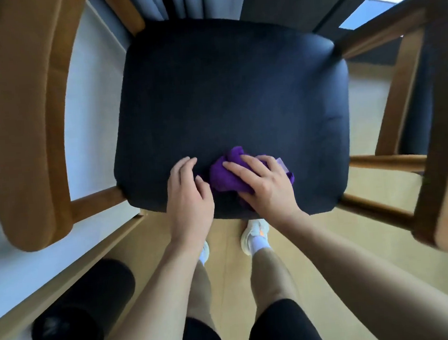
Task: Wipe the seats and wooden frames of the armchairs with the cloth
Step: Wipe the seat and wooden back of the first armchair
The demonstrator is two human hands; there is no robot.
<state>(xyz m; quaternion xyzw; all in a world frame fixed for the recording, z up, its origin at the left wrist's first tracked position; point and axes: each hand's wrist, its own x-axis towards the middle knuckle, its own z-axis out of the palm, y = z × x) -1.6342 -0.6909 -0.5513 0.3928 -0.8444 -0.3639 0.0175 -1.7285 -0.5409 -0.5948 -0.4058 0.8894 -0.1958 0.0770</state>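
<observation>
Pressing flat, your right hand (pixel 265 185) spreads its fingers over the bunched purple cloth (pixel 225 177) at the near edge of the black seat cushion (pixel 227 89). Just left of it, your left hand (pixel 188 191) rests open on the cushion, thumb touching the cloth. Beyond both hands, wooden armrests (pixel 24 126) flank the seat.
</observation>
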